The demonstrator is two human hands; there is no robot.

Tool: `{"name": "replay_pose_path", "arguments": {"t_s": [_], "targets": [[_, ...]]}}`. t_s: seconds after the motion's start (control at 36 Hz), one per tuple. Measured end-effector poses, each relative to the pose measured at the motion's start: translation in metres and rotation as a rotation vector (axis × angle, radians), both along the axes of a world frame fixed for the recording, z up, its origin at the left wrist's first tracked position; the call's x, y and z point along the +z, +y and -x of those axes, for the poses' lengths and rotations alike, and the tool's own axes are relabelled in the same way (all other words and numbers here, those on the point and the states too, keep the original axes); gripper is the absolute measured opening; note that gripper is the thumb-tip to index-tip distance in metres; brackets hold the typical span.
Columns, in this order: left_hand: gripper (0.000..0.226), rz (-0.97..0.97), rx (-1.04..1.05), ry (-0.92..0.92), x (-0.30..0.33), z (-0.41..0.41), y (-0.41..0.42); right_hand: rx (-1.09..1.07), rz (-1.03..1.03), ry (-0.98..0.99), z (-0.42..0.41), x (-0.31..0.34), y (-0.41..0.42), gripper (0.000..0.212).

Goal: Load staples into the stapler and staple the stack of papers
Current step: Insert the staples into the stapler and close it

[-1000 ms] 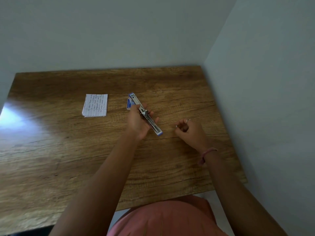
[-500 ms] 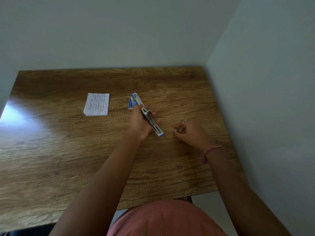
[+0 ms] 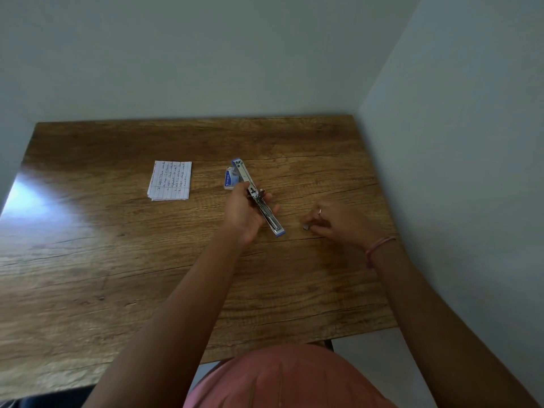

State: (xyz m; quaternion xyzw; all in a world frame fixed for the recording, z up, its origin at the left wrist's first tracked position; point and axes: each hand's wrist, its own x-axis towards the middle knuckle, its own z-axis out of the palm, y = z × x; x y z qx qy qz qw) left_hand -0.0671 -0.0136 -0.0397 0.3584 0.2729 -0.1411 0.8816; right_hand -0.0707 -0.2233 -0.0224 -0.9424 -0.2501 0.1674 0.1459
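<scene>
Metal stapler (image 3: 259, 198), long and slim, in left hand (image 3: 244, 212).

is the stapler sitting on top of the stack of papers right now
No, the opened stapler is held in the left hand, well to the right of the papers lying on the table.

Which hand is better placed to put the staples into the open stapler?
The right hand: it pinches the staples beside the stapler, which the left hand holds opened flat.

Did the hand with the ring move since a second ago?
Yes. The right hand slid toward the person and a little toward the wall, away from the stapler, judged against the long crack in the table. It pinches a small staple strip.
</scene>
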Motion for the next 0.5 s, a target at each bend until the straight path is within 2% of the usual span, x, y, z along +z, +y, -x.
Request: {"name": "replay_pose_path", "arguments": {"t_s": [0.17,0.31,0.44,0.5], "targets": [[0.028,0.022,0.032,-0.028,-0.001,0.002,0.002,-0.045,-0.014,-0.010,0.001,-0.007,0.001,0.024],[0.018,0.067,0.085,-0.089,-0.002,0.008,0.003,-0.313,-0.237,-0.018,0.014,-0.020,0.008,0.009],[0.025,0.135,0.160,-0.146,-0.005,0.013,0.001,-0.597,-0.493,0.009,0.022,-0.024,0.029,0.009],[0.029,0.149,0.173,-0.166,-0.006,0.016,0.000,-0.640,-0.610,0.017,0.023,-0.019,0.041,0.008]]}}
